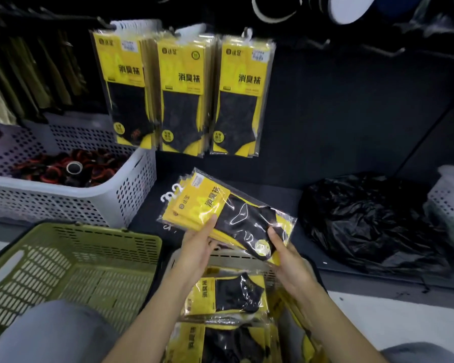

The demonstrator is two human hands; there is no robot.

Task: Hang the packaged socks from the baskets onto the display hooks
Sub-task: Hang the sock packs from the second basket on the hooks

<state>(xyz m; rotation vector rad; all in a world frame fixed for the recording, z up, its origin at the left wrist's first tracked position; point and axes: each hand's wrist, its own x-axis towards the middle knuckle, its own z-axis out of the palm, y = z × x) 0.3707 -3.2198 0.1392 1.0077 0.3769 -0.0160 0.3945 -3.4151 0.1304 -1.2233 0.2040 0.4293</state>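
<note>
The left hand and the right hand each clasp one end of a fanned stack of sock packs, thumbs on top. The packs' white hanger tabs point away from the hands. Just beneath the hands, a basket holds more packs. Above and beyond hang three rows of hung packs. This looks like a carry. Next the tabs need squaring and lifting, so the stack can hang alongside those rows.
</note>
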